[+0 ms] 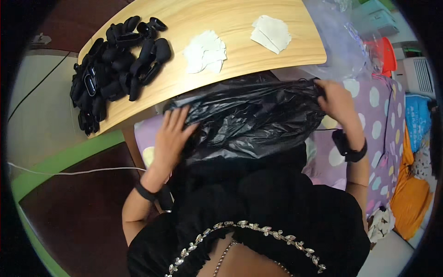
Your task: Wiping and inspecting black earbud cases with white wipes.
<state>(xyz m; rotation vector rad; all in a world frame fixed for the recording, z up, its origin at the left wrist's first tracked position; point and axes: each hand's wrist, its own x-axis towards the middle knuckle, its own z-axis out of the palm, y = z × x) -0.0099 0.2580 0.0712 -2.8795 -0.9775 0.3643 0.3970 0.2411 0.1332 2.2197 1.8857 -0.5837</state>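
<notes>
A pale wooden table (237, 23) curves across; along its near edge stretches a black plastic bag (249, 120). Black padded pieces (120, 60) heap on the tabletop's left. The left hand (171, 136) lies on the bag, fingers slightly spread; the right hand (338, 101) pinches its right end.

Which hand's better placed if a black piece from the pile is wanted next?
Left, I'd say. The left hand lies open on the black plastic, nearer the pile of black pieces on the table. The right hand is farther off, seemingly gripping the plastic's right end.
</notes>
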